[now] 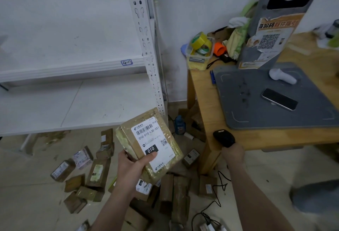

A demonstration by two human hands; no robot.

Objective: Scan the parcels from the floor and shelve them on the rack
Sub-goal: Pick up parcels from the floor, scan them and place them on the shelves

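Head view: right hand wraps the scanner, hiding its handle, while left hand clutches the parcel, thumb on its label.

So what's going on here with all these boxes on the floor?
A person is sorting parcels. Their left hand holds a taped brown parcel label up, with the thumb on the label. Their right hand grips a black scanner beside it, by the corner of the wooden table. More floor parcels lie scattered below, and the white rack stands just behind.
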